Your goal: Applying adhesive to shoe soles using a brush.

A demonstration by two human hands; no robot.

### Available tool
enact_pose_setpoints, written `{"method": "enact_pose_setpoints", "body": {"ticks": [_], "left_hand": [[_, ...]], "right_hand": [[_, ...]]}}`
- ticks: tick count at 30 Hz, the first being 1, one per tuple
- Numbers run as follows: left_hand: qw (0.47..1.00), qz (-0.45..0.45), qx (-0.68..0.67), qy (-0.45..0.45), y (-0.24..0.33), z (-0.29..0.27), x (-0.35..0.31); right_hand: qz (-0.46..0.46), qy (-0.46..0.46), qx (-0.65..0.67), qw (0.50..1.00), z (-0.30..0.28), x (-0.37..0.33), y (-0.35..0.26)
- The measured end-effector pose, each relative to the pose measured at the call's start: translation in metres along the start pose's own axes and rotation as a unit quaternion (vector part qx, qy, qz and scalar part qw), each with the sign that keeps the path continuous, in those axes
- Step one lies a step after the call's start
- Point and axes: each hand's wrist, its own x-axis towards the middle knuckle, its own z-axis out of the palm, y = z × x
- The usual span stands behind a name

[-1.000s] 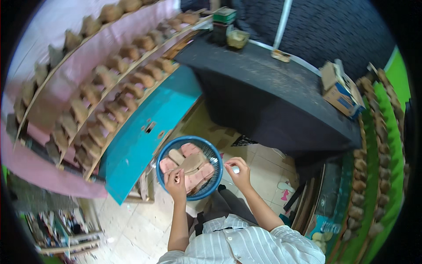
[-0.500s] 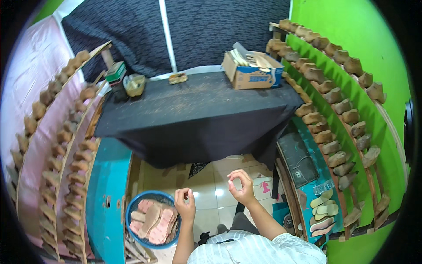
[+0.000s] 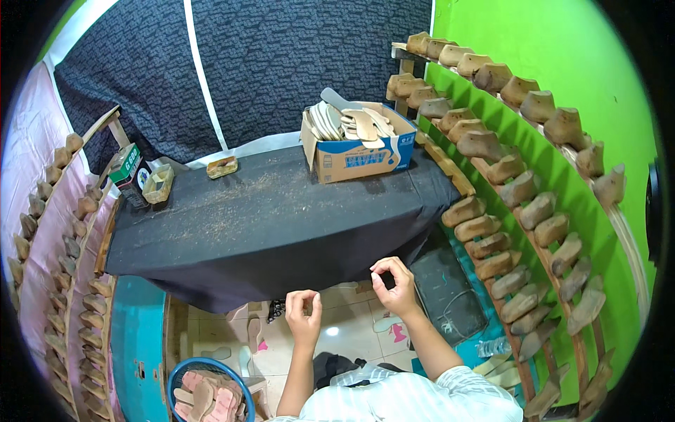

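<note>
Both my hands are raised in front of me above the tiled floor, near the front of the cloth-covered table. My left hand (image 3: 304, 318) has its fingers curled toward the thumb, with nothing in it. Higher and to the right, my right hand (image 3: 396, 287) makes a ring with bent fingers and thumb, their tips close together around bare air. Neither hand touches anything. At the lower left, a blue-rimmed basket (image 3: 184, 363) holds pink and tan sole-shaped pieces (image 3: 204, 395); my left hand is the nearer one to it.
The black-clothed table (image 3: 267, 204) bears a cardboard box (image 3: 360, 156) of insoles, a small tray (image 3: 222, 167), a plastic container (image 3: 157, 184) and a green-topped tin (image 3: 131, 176). Racks of wooden shoe lasts (image 3: 522, 184) flank both sides. Sole-shaped pieces lie on the floor. A dark board (image 3: 450, 292) lies right.
The view has shifted, so the table and box appear lower and further left, and the basket is lower. Both hands remain raised, curled and holding nothing.
</note>
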Motion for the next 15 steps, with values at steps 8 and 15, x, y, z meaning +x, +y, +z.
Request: {"method": "enact_pose_setpoints", "body": {"ticks": [8,15], "left_hand": [[1.000,-0.016,0.000,-0.002,-0.020,0.062,0.076],[0.998,0.059,-0.004,-0.017,-0.056,0.119,0.181]], "right_hand": [[-0.002,0.046,-0.069,0.997,0.012,0.135,0.083],[-0.009,0.064,-0.239,0.969,0.054,0.261,0.167]]}}
